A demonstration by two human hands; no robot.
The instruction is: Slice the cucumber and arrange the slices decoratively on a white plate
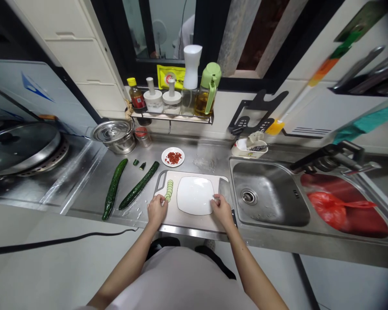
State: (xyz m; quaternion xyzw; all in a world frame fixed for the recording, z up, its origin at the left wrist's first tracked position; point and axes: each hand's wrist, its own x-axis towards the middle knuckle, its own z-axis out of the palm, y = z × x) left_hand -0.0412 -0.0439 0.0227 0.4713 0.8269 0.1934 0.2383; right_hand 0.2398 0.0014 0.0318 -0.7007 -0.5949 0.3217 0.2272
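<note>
My left hand [157,209] rests on the white cutting board [194,221], fingers curled against the near end of a row of cucumber slices [169,190]. My right hand [222,210] is at the right edge of a white square plate [195,195] that lies on the board, with its fingers pinched on the plate's rim. Just beyond that hand, a knife blade [225,188] lies flat on the board. On the steel counter to the left lie two whole cucumbers [114,188] [139,185] and two cut ends [139,164].
A small dish of chopped red chilli [173,157] sits behind the board. A lidded pot [114,135], a wok lid [19,146] and a condiment shelf [171,115] are at the back left. The sink [265,198] lies right, beside a red bag [333,206].
</note>
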